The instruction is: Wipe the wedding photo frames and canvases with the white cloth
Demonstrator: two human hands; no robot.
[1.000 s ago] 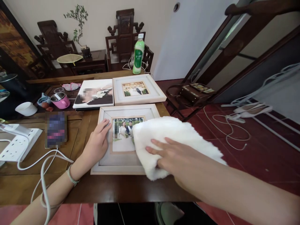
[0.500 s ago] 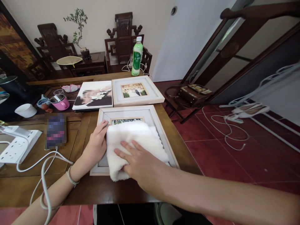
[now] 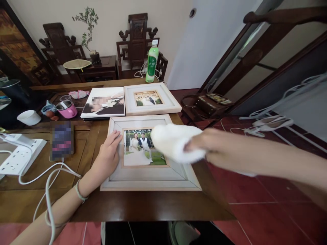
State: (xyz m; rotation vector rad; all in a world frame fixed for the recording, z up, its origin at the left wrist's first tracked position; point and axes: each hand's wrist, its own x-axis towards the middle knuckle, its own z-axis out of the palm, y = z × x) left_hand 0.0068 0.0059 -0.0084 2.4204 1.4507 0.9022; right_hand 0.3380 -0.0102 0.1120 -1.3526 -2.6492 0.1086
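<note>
A white picture frame point(image 3: 150, 178) lies flat on the wooden table, with a photo point(image 3: 143, 148) of two people in its middle. My left hand point(image 3: 109, 149) rests on the frame's left border, fingers stretched out and holding nothing. Bunched in my right hand point(image 3: 205, 144) is a white cloth point(image 3: 176, 141), raised over the right side of the frame and covering the photo's upper right part. Motion blurs the right hand, and its fingers are partly hidden by the cloth.
Behind the frame lie a second framed photo point(image 3: 167, 98) and a photo panel point(image 3: 112, 107); a green bottle point(image 3: 152, 64) stands beyond. On the left are a power strip point(image 3: 28, 154), a phone-like pixelated item point(image 3: 61, 141), a pink cup point(image 3: 67, 109) and a white bowl point(image 3: 29, 117). Cables cross the table point(image 3: 84, 204).
My right hand has lifted the cloth and moved right with it, gathering it up, so most of the photo shows now. The left hand stays on the frame's left border.
</note>
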